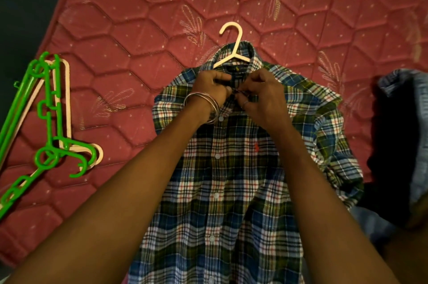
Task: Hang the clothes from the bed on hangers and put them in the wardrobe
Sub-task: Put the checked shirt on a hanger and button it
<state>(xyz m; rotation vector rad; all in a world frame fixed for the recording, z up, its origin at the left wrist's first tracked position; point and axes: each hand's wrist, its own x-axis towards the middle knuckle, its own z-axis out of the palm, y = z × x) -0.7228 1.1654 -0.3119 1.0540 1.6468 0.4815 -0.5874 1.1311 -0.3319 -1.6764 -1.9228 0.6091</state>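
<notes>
A plaid shirt [231, 168] in blue, green and white lies flat on the red quilted mattress [139, 29], collar away from me. A cream hanger [234, 45] sits inside its collar, the hook sticking out above. My left hand [210, 88], with bangles at the wrist, pinches the shirt's placket just below the collar. My right hand [261, 96] pinches the opposite edge of the placket at the top button. Both hands meet at the neck opening.
Spare hangers lie at the left of the mattress: green ones [46, 126] tangled with pale pink ones [67, 107]. A pile of dark and denim clothes [398, 140] sits at the right edge. The dark floor shows at the upper left.
</notes>
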